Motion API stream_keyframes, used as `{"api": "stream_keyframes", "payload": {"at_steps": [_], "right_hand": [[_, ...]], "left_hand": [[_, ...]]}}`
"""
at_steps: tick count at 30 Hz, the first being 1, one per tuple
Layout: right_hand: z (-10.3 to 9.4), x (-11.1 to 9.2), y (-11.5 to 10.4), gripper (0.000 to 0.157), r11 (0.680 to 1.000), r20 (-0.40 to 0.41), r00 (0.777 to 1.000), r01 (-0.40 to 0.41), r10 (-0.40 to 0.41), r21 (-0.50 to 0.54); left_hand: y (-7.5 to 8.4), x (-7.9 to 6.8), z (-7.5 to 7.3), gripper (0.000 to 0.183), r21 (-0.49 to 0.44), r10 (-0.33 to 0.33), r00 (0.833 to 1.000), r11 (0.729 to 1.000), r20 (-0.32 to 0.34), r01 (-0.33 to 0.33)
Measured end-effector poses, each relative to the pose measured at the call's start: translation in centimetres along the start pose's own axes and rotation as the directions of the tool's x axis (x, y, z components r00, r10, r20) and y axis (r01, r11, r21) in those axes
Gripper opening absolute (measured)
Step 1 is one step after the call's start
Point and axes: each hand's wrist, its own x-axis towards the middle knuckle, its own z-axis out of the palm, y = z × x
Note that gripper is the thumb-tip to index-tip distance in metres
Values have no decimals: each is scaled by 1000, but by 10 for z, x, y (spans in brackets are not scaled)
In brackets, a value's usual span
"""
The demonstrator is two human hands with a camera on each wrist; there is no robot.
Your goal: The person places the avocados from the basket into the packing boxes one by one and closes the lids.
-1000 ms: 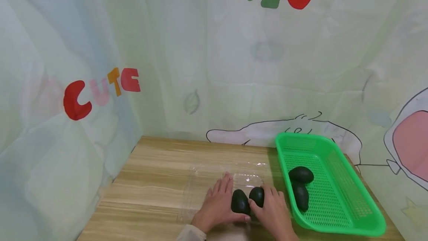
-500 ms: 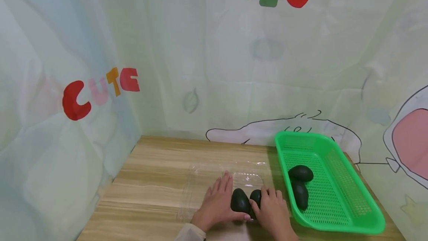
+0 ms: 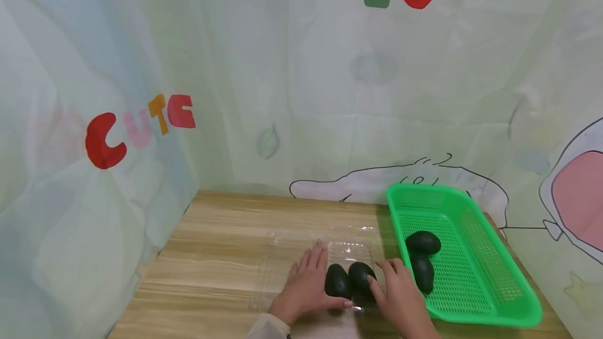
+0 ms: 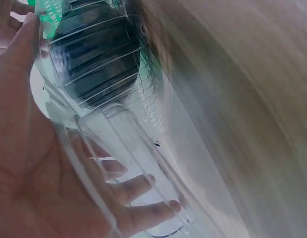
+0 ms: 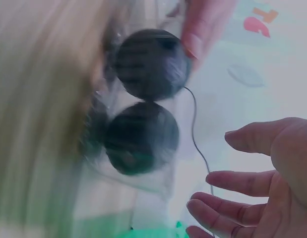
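Two dark avocados, a left one (image 3: 336, 282) and a right one (image 3: 360, 275), lie side by side in a clear plastic clamshell box (image 3: 269, 255) on the table. My left hand (image 3: 302, 284) rests on the box with straight, spread fingers, thumb in front of the left avocado. In the left wrist view an avocado (image 4: 96, 54) shows through the ribbed plastic wall. My right hand (image 3: 400, 294) is just right of the right avocado, holding nothing. In the right wrist view the right hand's fingers (image 5: 242, 183) are loosely extended, apart from both avocados.
A green perforated basket (image 3: 466, 266) stands on the right side of the table, close beside my right hand. Inside it lie two more avocados, one behind (image 3: 424, 243) and one in front (image 3: 422, 273). A printed curtain (image 3: 330, 93) hangs behind the wooden table (image 3: 207, 266).
My right hand has released the right avocado and drawn back to the right. That avocado now lies beside the left one. My left hand has stayed in place.
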Motion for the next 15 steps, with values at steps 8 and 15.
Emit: {"api": "stream_keyframes", "payload": {"at_steps": [8,15], "right_hand": [[-28,9,20,36,994,-152,987,65,-51,89],[-65,32,65,43,992,-118,991,74,-63,97]], "left_hand": [[-1,0,0,135,-16,-2,1000,1000,5,2],[0,0,-1,134,-27,0,1000,1000,9,0]]}}
